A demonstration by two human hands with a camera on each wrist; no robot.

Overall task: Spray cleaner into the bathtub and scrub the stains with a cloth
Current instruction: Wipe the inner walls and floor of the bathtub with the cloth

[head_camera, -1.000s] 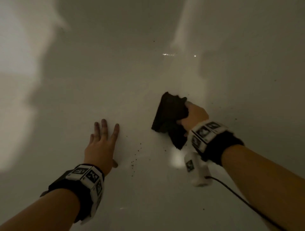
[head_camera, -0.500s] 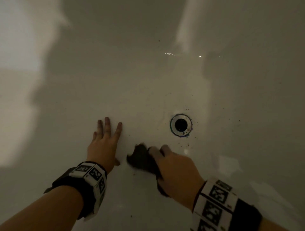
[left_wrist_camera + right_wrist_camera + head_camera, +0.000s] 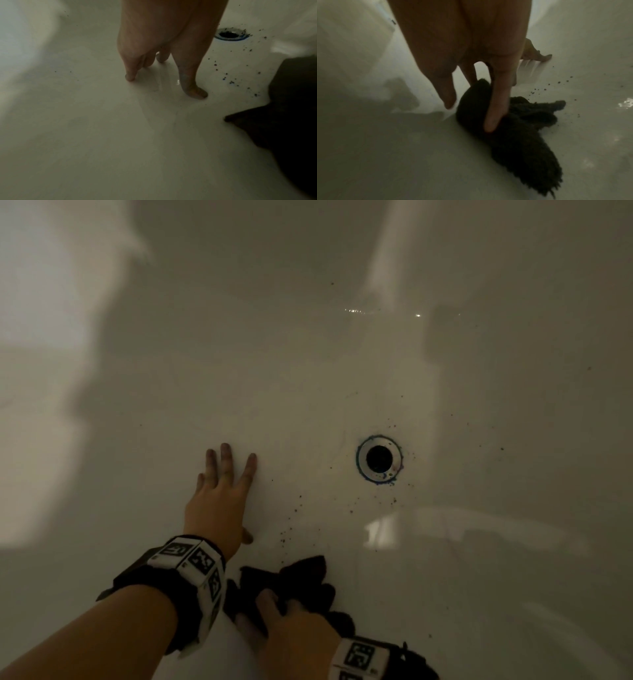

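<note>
In the head view the bathtub [image 3: 308, 371] floor filled the frame. The drain [image 3: 379, 458] sat right of centre. The left hand [image 3: 219, 501] lay flat on the floor left of the drain, well apart from it. Scattered specks [image 3: 291, 529] ran between them, from the drain toward the lower middle. The cloth [image 3: 294, 587] lay on the floor at the lower centre, below the specks, with the right hand [image 3: 294, 635] on top of it.

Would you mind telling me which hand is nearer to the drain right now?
Left. The left hand lies flat on the tub floor, level with and left of the drain; the right hand, gripping the dark cloth, sits farther back toward the person.
</note>
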